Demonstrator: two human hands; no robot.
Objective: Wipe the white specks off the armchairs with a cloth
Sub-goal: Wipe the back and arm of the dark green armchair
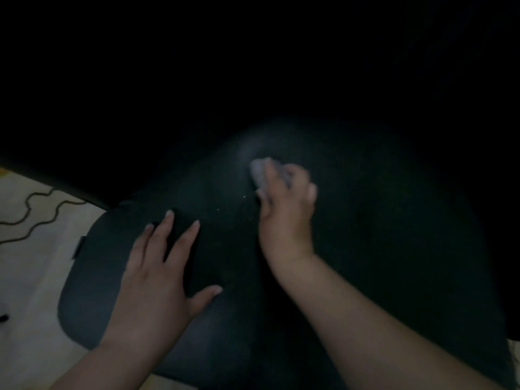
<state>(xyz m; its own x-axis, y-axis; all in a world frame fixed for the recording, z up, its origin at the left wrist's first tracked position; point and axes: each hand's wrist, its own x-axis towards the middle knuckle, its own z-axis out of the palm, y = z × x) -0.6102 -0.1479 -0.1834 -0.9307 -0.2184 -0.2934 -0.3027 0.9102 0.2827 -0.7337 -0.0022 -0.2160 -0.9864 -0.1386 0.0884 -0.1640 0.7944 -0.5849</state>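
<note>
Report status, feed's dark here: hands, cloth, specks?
Left hand flat on armchair seat. Right hand grips cloth, on seat. White specks remain just left of it. Nothing blocking.

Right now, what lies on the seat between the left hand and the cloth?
In the head view, a few white specks lie on the dark armchair cushion between the left hand and the cloth; otherwise bare.

We lean over an armchair seat (365, 249). Our left hand (157, 277) rests flat on it, left of centre. Our right hand (284, 218) presses a cloth (260, 171) onto it farther back. Specks (243, 196) lie between the hands. Floor (31, 277) and a cord (36, 212) lie to the left.
</note>
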